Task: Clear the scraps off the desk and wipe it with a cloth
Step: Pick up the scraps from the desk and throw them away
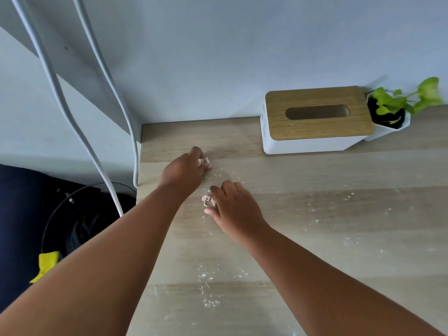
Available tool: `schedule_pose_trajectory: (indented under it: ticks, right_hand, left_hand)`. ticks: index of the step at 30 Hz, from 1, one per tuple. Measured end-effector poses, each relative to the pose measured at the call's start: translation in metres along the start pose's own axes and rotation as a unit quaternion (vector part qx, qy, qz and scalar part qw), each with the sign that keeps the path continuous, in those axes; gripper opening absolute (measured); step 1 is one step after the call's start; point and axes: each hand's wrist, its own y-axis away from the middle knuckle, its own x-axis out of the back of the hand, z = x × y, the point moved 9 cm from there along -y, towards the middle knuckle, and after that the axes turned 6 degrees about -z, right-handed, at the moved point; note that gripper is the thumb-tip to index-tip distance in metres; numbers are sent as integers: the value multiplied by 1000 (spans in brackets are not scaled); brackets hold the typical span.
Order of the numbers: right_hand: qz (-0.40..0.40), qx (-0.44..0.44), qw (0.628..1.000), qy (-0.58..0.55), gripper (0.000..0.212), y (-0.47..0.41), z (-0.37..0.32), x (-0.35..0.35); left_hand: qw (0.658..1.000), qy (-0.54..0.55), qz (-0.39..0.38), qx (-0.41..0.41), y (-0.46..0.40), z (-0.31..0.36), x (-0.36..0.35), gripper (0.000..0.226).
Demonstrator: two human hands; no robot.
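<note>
Head view shows, at the far left, a yellow cloth (46, 264) hanging on the rim of a dark bin (80, 229) on the floor beside the desk. Two white cables (97, 141) come down the wall and pass in front of the bin. The wooden desk (315, 238) starts just right of them. Near its back left corner the left hand (185, 172) rests on the surface, fingers curled around a small clump of pale scraps (203, 162). Just beside it, a little closer to the person, the right hand (234, 207) also lies on the desk and grasps a second clump of scraps (208, 200) between thumb and fingers. Fine white crumbs (208, 301) are scattered over the desk near both arms and further right. At the back right stands a white tissue box (315, 120) with a wooden lid, against the wall. A small plant pot (390, 117) with green leaves touches its right end.
</note>
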Motion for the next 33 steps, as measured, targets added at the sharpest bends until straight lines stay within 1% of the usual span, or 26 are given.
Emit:
schedule_pose_trajectory:
  ticks: [2, 5, 6, 9, 11, 13, 15, 17, 20, 22, 23, 27, 30, 33]
  right_hand:
    - [18, 17, 999, 20, 43, -2, -4, 0]
    - [35, 54, 997, 33, 24, -4, -11, -1]
    - [34, 63, 997, 34, 23, -4, -13, -3]
    - [15, 78, 997, 24, 37, -3, -18, -6]
    - [9, 70, 997, 10, 34, -2, -18, -3]
    - [11, 47, 998, -37, 25, -2, -12, 1]
    - [-3, 11, 996, -94, 15, -3, -2, 2]
    - [0, -21, 989, -146, 13, 0, 8, 6]
    - [23, -43, 985, -167, 11, 6, 14, 17]
    - [44, -62, 978, -193, 10, 13, 19, 23]
    - [56, -76, 973, -211, 10, 18, 23, 26]
    - [77, -163, 944, -277, 11, 38, 40, 26]
    - [86, -225, 915, -324, 6, 54, 51, 23]
    - [102, -269, 879, -381, 12, 72, 59, 24]
  left_hand:
    - [1000, -2, -5, 1, -3, 2, -1, 22]
    - [1000, -17, -13, -12, -8, 7, 0, 19]
    - [999, -30, -18, -15, -9, 8, 0, 21]
    - [998, -47, -24, -21, -9, 9, 1, 25]
    - [999, -24, -13, -25, -6, 7, 5, 25]
    - [1000, 6, 2, -23, 0, 4, 10, 20]
    - [1000, 25, 10, -9, 7, -3, 15, 15]
    - [999, 44, 17, 3, 15, -9, 19, 14]
    - [997, 72, 18, 16, 30, -17, 21, 19]
    - [996, 85, 18, 14, 40, -18, 22, 26]
    - [996, 89, 19, 10, 45, -18, 22, 26]
    - [995, 98, 7, 12, 68, -18, 18, 11]
    - [994, 109, 14, 4, 90, -10, 12, 11]
    - [993, 113, 28, -11, 111, 1, 6, 15]
